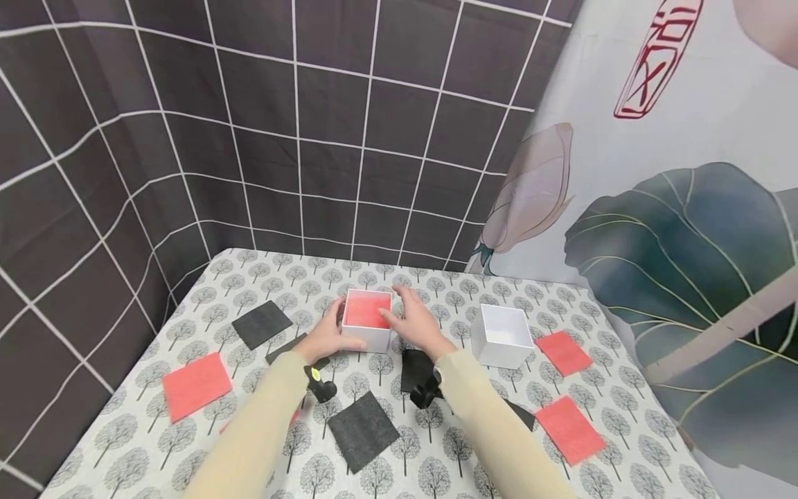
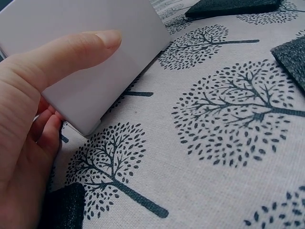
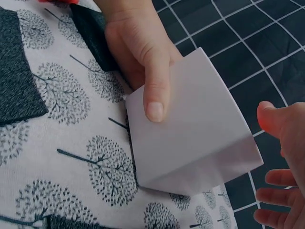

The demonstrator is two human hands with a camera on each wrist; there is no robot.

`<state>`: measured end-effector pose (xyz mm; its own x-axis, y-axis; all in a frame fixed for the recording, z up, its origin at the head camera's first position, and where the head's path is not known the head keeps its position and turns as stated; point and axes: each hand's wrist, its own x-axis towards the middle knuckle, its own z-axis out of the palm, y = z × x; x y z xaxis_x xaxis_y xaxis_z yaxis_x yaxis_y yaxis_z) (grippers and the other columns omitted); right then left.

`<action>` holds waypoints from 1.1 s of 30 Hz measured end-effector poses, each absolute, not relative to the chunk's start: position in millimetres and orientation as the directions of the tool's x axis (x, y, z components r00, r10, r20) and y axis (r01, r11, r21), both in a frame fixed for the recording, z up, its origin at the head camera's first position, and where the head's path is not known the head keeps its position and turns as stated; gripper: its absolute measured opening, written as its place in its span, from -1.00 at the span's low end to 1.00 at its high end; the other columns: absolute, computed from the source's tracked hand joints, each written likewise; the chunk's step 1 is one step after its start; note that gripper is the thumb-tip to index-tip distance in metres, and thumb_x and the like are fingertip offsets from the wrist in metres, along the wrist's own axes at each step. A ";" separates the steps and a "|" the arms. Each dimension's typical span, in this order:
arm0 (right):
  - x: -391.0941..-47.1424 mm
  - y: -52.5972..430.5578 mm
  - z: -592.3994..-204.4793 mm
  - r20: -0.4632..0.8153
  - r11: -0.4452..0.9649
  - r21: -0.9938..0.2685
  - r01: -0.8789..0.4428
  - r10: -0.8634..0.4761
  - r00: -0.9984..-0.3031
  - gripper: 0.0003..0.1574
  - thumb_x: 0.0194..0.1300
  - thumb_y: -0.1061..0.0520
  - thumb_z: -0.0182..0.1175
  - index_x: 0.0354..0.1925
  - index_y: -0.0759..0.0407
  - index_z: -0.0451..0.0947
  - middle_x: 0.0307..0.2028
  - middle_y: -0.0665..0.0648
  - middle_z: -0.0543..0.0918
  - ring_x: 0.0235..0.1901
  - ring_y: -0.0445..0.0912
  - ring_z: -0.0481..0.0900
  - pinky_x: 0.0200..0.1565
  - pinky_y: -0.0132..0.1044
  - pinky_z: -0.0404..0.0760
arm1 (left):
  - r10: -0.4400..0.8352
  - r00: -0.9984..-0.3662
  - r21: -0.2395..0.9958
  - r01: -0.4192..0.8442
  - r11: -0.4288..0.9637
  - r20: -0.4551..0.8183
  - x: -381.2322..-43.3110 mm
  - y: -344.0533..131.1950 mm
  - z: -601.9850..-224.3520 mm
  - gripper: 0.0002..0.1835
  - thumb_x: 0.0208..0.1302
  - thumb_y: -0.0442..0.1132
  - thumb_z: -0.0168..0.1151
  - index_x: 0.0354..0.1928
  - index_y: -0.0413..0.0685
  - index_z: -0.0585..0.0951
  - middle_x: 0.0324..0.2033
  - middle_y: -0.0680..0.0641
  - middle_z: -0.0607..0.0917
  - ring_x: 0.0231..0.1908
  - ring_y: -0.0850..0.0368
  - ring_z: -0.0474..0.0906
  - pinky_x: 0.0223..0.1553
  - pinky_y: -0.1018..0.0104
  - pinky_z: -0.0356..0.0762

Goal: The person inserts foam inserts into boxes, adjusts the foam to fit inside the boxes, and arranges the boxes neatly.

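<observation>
A white open-topped box (image 1: 368,339) stands on the table with a red square piece (image 1: 366,308) inside it. My left hand (image 1: 327,337) grips its left side, the thumb lying across the near face in the left wrist view and the other fingers round behind, partly hidden. On the opposite side is my right hand (image 1: 420,324), fingers spread, its thumb near the box's right rim. A gap shows between that hand (image 3: 290,152) and the box (image 3: 190,129) in the right wrist view. A second white box (image 1: 503,339) stands to the right.
Flat black squares (image 1: 364,431) and red squares (image 1: 197,386) lie scattered on the tree-patterned cloth (image 1: 430,443), some partly under my arms. Two red squares (image 1: 564,352) lie right of the second box. A dark checked curtain (image 1: 330,159) hangs behind the table.
</observation>
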<state>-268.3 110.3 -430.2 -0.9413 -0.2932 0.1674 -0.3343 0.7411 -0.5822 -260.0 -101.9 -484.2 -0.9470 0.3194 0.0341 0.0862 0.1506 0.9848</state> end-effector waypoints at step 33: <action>-212.0 177.7 -417.3 0.364 0.705 -0.555 -0.441 -0.271 -0.891 -0.21 0.23 -0.12 0.20 0.28 0.23 0.23 0.16 0.24 0.40 0.13 0.09 0.38 0.15 0.04 0.37 | 0.313 -0.950 0.987 0.071 0.145 0.022 -251.8 -103.8 -475.7 0.17 -0.22 -0.40 0.52 0.41 -0.12 -0.05 0.10 -0.21 0.39 -0.03 -0.06 0.46 0.02 0.17 0.48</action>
